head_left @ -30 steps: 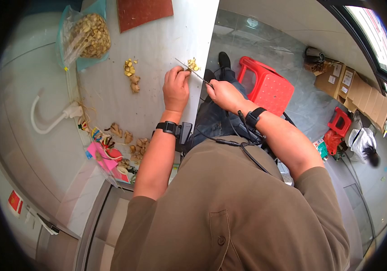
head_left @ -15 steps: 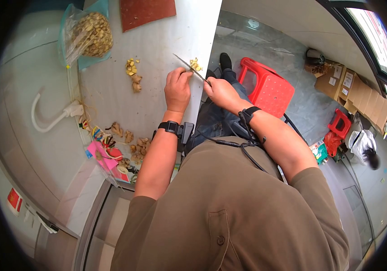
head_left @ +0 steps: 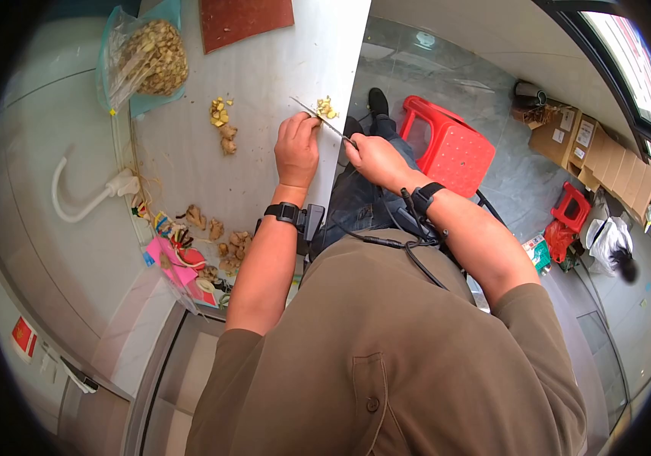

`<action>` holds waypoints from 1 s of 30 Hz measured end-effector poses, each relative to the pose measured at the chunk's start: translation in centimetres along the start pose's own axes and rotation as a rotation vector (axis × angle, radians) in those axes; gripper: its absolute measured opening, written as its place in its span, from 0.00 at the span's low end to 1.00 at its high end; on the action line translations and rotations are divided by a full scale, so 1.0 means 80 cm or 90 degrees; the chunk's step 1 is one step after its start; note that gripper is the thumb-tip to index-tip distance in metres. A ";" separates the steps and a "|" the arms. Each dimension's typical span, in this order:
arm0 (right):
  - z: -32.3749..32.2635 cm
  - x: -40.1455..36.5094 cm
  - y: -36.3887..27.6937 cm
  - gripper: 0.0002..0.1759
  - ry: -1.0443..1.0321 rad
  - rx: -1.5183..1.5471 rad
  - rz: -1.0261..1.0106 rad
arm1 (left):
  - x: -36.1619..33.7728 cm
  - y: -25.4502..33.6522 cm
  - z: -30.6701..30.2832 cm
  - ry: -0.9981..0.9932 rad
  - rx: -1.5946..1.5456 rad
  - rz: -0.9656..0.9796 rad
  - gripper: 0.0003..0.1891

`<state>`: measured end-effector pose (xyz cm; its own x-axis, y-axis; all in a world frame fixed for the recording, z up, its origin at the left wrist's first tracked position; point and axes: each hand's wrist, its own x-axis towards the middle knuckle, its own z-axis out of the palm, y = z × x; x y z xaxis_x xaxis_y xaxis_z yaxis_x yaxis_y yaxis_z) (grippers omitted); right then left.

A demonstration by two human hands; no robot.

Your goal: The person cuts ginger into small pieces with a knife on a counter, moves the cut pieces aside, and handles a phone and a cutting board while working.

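Note:
My right hand (head_left: 378, 161) is closed round the handle of a knife (head_left: 328, 126), whose blade points up and to the left across the white table (head_left: 264, 83). Beside the blade, my left hand (head_left: 296, 156) has its fingers bent down on a piece of ginger, mostly hidden beneath them. Pale cut ginger pieces (head_left: 326, 108) lie just past the blade, close to the table's right edge. Left of my left hand are more cut ginger chunks (head_left: 220, 112) and an uncut knob of ginger (head_left: 228, 143).
A clear bag of ginger pieces (head_left: 154, 59) lies at the upper left, near a reddish-brown board (head_left: 248, 21). Whole ginger (head_left: 236, 247) and a pink packet (head_left: 169, 262) sit left of my forearm. A red stool (head_left: 458, 156) stands on the floor at right.
The knife and my right hand have shifted slightly down, the blade staying beside my left fingertips. My left hand stays nearly in place.

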<state>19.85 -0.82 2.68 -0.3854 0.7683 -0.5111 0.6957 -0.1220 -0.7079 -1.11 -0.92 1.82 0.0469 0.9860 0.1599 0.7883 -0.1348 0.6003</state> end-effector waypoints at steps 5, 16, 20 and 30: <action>-0.006 -0.001 -0.006 0.24 -0.012 -0.003 0.002 | 0.001 -0.004 0.001 -0.003 -0.009 0.001 0.08; 0.024 0.030 -0.008 0.22 0.016 -0.016 0.019 | -0.001 -0.003 -0.002 -0.015 -0.033 0.008 0.08; 0.025 0.027 -0.002 0.22 0.044 0.016 0.002 | -0.006 -0.001 0.001 0.003 -0.038 -0.017 0.07; 0.004 0.000 0.005 0.22 0.002 0.020 -0.001 | -0.007 -0.001 0.006 0.018 -0.043 -0.043 0.07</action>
<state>19.94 -1.09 2.26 -0.3853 0.7704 -0.5081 0.6754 -0.1398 -0.7241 -0.93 -1.39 1.32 -0.0239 0.9900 0.1391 0.7459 -0.0750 0.6619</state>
